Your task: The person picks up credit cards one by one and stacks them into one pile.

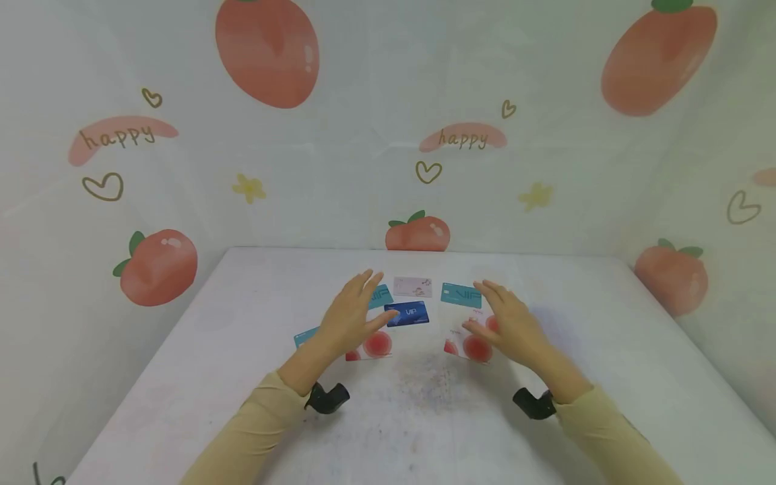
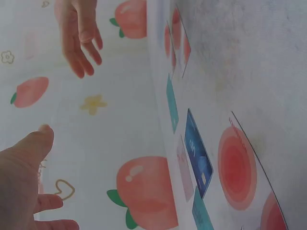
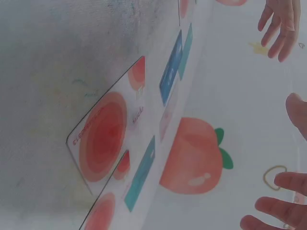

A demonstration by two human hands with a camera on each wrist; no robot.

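Several cards lie spread on the white table. My left hand, fingers extended, is held over the left cards and partly hides a teal card, a light blue card and a white card with red circles. Near its thumb is a dark blue VIP card. My right hand, also with spread fingers, overlaps white cards with red circles and the edge of another teal card. A pale pink card lies farther back between the hands. Neither hand holds anything.
Behind the white table hangs a pale cloth printed with red fruit, hearts and "happy". A black wrist mount shows under the left wrist, and a similar black mount under the right.
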